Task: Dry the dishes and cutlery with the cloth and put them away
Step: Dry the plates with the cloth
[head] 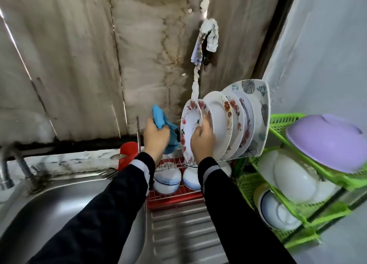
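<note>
Right of the sink (49,214), the left hand (155,137) is bunched round the cloth (164,125). The front plate (188,125) stands on edge in the rack (174,201), gripped at its rim by the right hand (202,139). Held by only 1 hand, a wet rim could slip. A crooked lift could drag the neighbouring plates over.

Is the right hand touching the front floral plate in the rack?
Touching. In the head view the right hand grips the front floral plate by its rim.
</note>
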`<state>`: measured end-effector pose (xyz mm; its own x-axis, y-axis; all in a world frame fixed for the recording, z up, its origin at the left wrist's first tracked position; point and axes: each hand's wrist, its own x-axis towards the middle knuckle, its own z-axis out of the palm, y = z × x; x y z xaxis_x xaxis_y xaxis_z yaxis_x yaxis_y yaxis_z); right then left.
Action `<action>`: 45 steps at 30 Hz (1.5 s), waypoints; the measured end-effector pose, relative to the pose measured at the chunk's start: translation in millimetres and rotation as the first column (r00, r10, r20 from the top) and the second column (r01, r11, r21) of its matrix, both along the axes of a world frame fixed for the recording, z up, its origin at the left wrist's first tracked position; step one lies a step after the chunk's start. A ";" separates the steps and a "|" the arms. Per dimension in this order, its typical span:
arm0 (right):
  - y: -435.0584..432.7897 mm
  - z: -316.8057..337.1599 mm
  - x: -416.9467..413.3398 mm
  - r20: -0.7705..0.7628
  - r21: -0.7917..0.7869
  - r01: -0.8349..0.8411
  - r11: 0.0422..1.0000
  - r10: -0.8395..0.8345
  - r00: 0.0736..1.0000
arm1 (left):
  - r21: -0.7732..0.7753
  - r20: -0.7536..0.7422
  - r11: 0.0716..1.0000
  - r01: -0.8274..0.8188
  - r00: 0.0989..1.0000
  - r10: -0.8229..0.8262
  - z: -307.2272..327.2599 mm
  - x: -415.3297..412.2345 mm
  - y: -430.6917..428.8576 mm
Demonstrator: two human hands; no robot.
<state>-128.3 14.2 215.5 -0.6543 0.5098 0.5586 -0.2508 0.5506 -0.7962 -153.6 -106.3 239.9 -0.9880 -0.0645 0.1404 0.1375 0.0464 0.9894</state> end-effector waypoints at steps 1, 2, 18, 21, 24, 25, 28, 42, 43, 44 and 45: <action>0.7 -1.2 -1.3 0.004 0.014 -0.002 1.000 0.002 1.000 | 0.013 0.001 1.000 -0.003 1.000 0.003 0.5 4.0 1.7; 0.0 -0.5 -1.0 0.020 0.026 -0.002 1.000 0.002 1.000 | 0.029 0.003 1.000 -0.006 1.000 0.006 -0.4 6.7 2.7; -59.0 6.0 66.6 -0.074 0.251 -0.023 0.968 0.043 0.996 | 0.197 -0.335 0.978 -0.066 0.933 0.131 -9.3 88.0 -63.8; -104.6 0.0 78.7 -0.045 0.267 -0.089 0.960 0.105 0.993 | 0.224 -0.377 0.970 -0.098 0.909 0.179 -5.8 110.2 -106.3; -171.3 -10.0 95.5 -0.008 0.270 -0.205 0.941 0.215 0.977 | 0.270 -0.401 0.952 -0.145 0.882 0.248 -7.6 137.2 -165.9; -205.7 -15.4 101.8 -0.015 0.264 -0.250 0.932 0.263 0.965 | 0.271 -0.408 0.946 -0.176 0.870 0.278 -10.8 148.9 -198.8; -276.9 -31.4 115.8 -0.003 0.207 -0.350 0.914 0.358 0.934 | 0.281 -0.401 0.928 -0.246 0.848 0.346 -20.1 174.4 -266.9; -593.2 -140.0 134.1 0.556 -0.437 -0.544 0.716 0.691 0.462 | 0.000 0.118 0.740 -0.672 0.735 0.668 -153.4 230.0 -610.3; -606.9 -149.3 128.3 0.587 -0.477 -0.528 0.703 0.702 0.404 | -0.024 0.146 0.732 -0.681 0.722 0.676 -162.9 228.4 -627.5; -622.3 -159.8 121.8 0.610 -0.510 -0.509 0.693 0.709 0.354 | -0.037 0.170 0.729 -0.683 0.715 0.678 -169.8 225.9 -644.3; -640.8 -171.5 112.4 0.619 -0.547 -0.472 0.691 0.714 0.329 | -0.055 0.191 0.728 -0.683 0.708 0.679 -179.0 219.5 -664.9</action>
<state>-15.9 -626.6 44.0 -0.9125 -0.1771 -0.3687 0.3094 0.2908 -0.9054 65.9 -771.2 61.0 -0.6806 -0.7311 -0.0480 -0.1089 0.0361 0.9934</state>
